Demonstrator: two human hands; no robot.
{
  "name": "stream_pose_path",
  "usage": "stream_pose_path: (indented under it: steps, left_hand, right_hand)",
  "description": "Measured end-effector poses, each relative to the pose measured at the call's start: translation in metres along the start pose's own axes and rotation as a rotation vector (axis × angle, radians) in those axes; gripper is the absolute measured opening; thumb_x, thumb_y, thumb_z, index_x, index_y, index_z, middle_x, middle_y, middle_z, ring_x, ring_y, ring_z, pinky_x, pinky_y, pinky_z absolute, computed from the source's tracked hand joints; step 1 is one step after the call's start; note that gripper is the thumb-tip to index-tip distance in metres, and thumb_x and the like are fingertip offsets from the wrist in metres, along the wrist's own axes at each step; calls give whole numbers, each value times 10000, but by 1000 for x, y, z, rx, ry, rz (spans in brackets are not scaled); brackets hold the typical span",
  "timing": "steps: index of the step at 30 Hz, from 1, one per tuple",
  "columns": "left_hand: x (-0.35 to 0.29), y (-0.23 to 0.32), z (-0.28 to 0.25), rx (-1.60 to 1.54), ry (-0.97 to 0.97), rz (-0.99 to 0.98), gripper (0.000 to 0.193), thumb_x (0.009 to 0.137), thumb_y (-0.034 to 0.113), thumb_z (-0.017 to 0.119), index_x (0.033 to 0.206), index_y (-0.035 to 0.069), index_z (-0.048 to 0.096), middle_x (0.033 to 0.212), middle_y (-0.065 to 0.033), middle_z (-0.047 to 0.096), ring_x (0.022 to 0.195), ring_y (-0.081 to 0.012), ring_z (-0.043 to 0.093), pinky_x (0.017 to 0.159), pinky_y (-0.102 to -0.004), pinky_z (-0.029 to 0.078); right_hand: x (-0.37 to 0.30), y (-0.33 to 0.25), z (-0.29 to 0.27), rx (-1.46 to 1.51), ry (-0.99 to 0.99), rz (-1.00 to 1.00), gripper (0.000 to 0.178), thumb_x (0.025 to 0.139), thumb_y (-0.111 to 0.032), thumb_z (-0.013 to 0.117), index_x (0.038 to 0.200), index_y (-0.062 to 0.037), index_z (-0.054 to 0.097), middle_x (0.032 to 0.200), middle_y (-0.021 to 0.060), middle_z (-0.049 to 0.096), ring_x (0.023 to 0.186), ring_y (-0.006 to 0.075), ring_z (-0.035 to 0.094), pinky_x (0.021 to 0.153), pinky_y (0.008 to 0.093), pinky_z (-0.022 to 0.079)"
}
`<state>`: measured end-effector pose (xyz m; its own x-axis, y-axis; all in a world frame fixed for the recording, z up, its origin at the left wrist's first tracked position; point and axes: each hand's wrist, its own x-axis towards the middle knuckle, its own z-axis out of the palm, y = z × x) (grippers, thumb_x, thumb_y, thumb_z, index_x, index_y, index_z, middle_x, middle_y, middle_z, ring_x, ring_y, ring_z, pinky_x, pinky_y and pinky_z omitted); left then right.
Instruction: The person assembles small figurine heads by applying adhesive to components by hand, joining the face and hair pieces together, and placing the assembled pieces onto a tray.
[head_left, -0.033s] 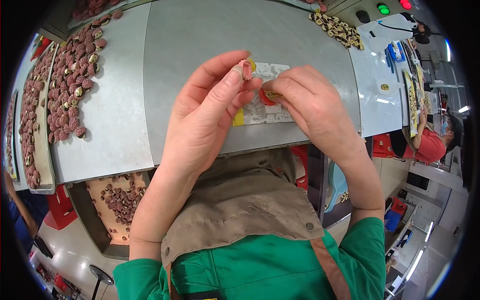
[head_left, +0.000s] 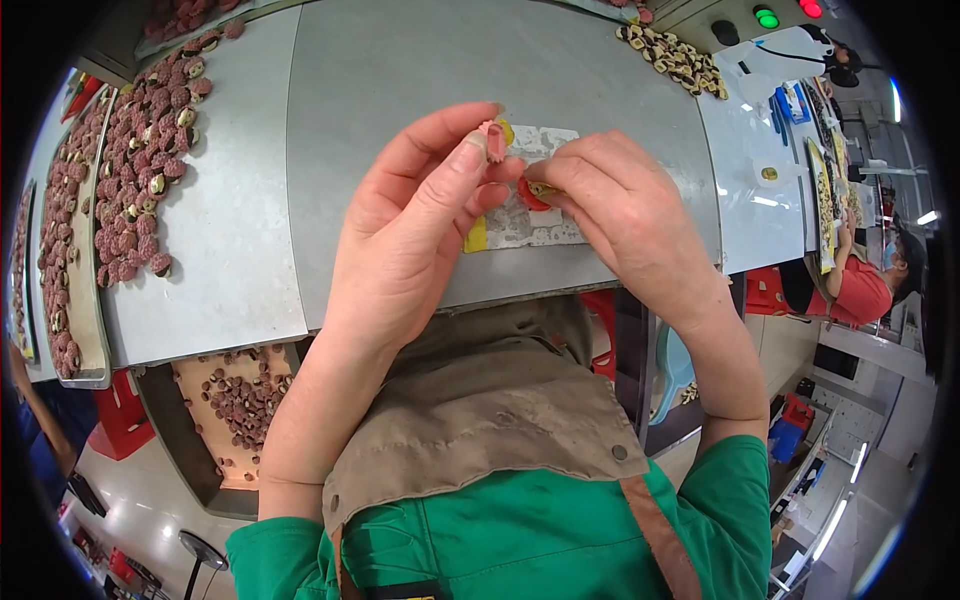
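Between the thumb and index finger of my left hand (head_left: 410, 215) is a small pink piece with ridged edges and a hollow-looking face (head_left: 495, 143). My right hand (head_left: 625, 205) has its fingertips pinched on a small yellowish piece (head_left: 541, 188), partly hidden by the fingers. Just behind that piece shows a red round object (head_left: 530, 198), also half covered. Both hands are over a worn white-grey board (head_left: 545, 234) with yellow patches (head_left: 476, 236), which lies on the grey tabletop (head_left: 400, 50). The two hands are close together but hold separate pieces.
Many pink-and-dark pieces (head_left: 140, 170) are heaped on the table's left, beside a tray (head_left: 92, 330) of more. Cream-and-dark pieces (head_left: 675, 60) lie far right. A drawer (head_left: 200, 480) with loose pieces sits below left. At right, a co-worker in red (head_left: 860, 290) works at another table.
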<state>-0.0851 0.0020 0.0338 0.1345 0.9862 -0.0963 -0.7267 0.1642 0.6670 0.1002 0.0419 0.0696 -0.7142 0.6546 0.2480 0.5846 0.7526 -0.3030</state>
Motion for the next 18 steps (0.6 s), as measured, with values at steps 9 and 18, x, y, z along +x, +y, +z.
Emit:
stream_pose_path:
  steps: [9,18]
  left_hand:
    - [-2,-4,2,180,-16,17,301,953,159,517,1215,10,511,1051,-6,581,917,-82,554,782,-214,437]
    - [-1,-6,12,253,-67,46,264,941,133,540,1152,-25,533,1089,-74,600,983,-123,578,868,-261,464]
  right_hand:
    - [-16,1,7,639,57,369,172,842,-44,616,1004,-4,576,979,69,590,855,157,572,753,289,472]
    - [-9,-18,23,879,433,306,185,864,-57,616,1036,-18,561,1008,81,585,909,161,576,788,271,484]
